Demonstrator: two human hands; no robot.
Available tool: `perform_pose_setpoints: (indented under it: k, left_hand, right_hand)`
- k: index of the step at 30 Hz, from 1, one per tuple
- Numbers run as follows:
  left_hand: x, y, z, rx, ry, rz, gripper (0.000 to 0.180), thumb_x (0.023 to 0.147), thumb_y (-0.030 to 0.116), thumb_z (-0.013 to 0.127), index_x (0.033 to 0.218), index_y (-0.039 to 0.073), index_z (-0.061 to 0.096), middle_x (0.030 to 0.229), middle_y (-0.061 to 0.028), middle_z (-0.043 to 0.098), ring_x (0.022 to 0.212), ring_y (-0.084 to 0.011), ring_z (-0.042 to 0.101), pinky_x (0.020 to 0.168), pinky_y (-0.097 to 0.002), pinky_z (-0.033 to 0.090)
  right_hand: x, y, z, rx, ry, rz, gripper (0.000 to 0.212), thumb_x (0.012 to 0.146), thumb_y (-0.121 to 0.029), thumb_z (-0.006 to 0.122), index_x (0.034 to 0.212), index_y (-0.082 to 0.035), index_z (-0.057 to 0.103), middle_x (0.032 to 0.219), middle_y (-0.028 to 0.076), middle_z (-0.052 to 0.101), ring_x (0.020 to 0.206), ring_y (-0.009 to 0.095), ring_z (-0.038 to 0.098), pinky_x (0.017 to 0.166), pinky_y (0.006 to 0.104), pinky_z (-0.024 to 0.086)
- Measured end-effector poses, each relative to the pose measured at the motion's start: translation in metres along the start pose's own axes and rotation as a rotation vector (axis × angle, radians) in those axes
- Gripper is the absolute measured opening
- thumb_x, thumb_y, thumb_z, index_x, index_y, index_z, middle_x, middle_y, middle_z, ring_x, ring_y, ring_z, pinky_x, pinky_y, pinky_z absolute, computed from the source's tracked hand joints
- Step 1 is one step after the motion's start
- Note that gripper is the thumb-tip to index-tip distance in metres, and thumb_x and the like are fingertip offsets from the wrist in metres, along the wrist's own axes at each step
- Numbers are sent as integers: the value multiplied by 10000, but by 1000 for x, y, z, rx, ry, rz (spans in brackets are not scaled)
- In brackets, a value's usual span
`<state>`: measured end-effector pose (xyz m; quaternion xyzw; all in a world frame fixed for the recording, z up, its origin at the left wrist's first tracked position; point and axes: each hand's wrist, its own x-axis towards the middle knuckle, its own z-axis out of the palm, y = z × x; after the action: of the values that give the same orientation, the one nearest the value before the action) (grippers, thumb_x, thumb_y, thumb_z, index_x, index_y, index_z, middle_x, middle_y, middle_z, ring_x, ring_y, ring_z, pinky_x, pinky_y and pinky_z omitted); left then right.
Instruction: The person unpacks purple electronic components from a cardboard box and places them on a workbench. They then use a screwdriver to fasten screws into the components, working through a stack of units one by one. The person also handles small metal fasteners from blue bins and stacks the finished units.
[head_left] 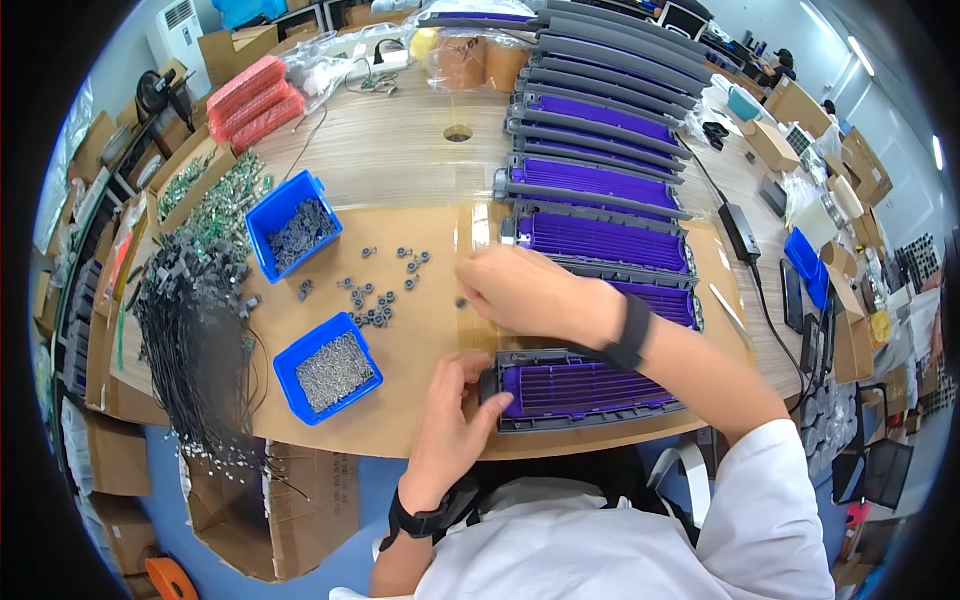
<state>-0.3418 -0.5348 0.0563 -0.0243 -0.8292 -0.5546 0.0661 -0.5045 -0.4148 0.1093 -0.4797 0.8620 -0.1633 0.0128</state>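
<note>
1. Head view: our left hand (452, 415) grips the left end of the grey-framed purple grille panel (585, 388), fingers curled around its corner. The panel lies flat on the brown cardboard sheet (420, 340) at the near table edge, right in front of us.

2. Our right hand (525, 290) reaches leftward across the cardboard, thumb and fingertips pinched on a small dark part; we cannot tell exactly what it is. It hangs just above the panel's far edge.

3. We judge the step goes best if the left hand keeps the panel pinned flat while the right brings the small piece squarely down to its seat at the left end, without tilting.

4. Counted: two blue plastic bins, the far blue bin (288, 225) holding dark grey bits and the near blue bin (328, 367) holding silvery screws.

5. Roughly fifteen small grey round fittings (375, 300) lie scattered between the bins and our hands.

6. A row of at least nine more grilles, the stacked purple panels (600, 170), runs away from us, overlapping. A bundle of black cables (195, 340) lies left.
</note>
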Motion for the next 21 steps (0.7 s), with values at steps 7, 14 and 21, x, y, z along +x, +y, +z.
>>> perform_pose_setpoints:
  k: [7,14,21]
  left_hand:
    - [14,-3,21,74,83,32,360,852,11,662,1201,7,576,953,-111,592,750,-218,542,668,-323,451]
    - [22,6,27,205,78,72,288,832,2,658,1117,34,635,889,-131,574,753,-291,564,668,-354,455]
    - [24,2,25,319,35,92,163,853,79,652,1015,71,641,919,-119,576,803,-342,597,680,-417,478]
  right_hand:
    - [-90,-24,-18,-180,-88,5,80,807,-55,614,827,-1,559,816,120,575,774,302,632,599,392,539]
    - [-93,-28,-5,-313,-75,-9,92,774,-68,632,829,-31,567,805,78,581,763,219,656,540,340,536]
    - [-91,-30,3,-314,-18,-56,86,778,-108,643,810,-43,598,753,69,615,673,202,676,502,328,507]
